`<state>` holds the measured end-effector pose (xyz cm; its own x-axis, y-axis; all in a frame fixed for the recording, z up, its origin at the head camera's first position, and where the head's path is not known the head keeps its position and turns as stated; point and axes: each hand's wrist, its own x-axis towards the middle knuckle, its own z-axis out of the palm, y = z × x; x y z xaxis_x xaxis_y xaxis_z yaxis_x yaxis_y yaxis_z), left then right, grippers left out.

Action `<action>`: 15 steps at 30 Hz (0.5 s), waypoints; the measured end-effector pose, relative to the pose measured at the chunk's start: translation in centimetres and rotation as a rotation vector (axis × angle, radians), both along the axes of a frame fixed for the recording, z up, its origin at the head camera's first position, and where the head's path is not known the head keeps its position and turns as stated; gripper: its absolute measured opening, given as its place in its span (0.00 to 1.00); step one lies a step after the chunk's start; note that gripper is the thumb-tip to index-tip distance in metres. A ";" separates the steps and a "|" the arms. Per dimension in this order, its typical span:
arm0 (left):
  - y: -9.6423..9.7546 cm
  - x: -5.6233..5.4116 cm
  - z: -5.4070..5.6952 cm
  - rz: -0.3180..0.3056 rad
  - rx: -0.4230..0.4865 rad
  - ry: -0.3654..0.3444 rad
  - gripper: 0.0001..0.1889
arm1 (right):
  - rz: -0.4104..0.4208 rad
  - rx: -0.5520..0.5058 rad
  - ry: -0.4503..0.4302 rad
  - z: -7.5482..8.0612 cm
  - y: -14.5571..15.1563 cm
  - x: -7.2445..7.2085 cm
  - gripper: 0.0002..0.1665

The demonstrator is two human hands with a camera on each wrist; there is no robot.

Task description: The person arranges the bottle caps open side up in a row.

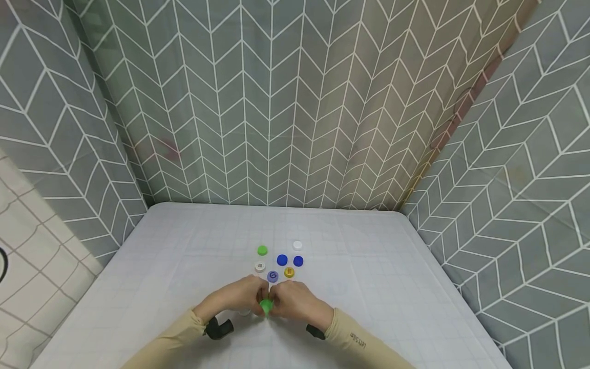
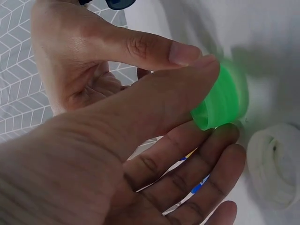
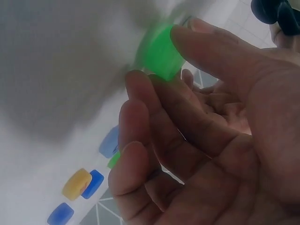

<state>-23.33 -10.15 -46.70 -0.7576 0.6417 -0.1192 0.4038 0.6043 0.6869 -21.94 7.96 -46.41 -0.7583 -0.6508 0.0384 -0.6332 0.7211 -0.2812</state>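
Rear curtain [image 1: 286, 102], grey-green with white chevron lines: hangs across the top centre. Left-hand curtain [image 1: 46, 102], grey, similarly lined: fills the upper left. Right-hand curtain [image 1: 530, 169], likewise patterned: spans the right side. White sheet [image 1: 32, 277], gridded: lower left. Black curved object [image 1: 5, 264], cropped: left edge. Tabletop [image 1: 369, 256], white: lower centre.

Smooth plastic green cap [image 2: 222, 101] (a bit see-through), smooth plastic white cap [image 2: 259, 166], soft cloth sleeve [image 1: 369, 344], wavy cloth curtain [image 1: 281, 128], dull white tabletop [image 1: 369, 261].
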 end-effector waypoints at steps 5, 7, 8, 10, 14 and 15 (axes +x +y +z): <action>0.1 0.1 -0.1 -0.003 -0.017 -0.015 0.15 | -0.006 0.023 -0.016 -0.1 -0.1 0.1 0.11; 0.1 0.1 -0.1 -0.005 -0.020 -0.018 0.16 | -0.008 0.027 -0.023 -0.1 -0.2 0.1 0.12; 0.1 0.1 -0.2 -0.005 -0.023 -0.019 0.16 | -0.010 0.026 -0.028 -0.1 -0.2 0.1 0.12; 0.2 0.2 -0.2 -0.004 -0.029 -0.022 0.16 | -0.011 0.025 -0.034 -0.2 -0.3 0.2 0.13; 0.1 0.2 -0.2 0.001 -0.039 -0.029 0.16 | -0.012 0.018 -0.046 -0.3 -0.3 0.2 0.13; 0.1 0.2 -0.2 0.001 -0.040 -0.031 0.16 | -0.012 0.016 -0.046 -0.3 -0.3 0.2 0.13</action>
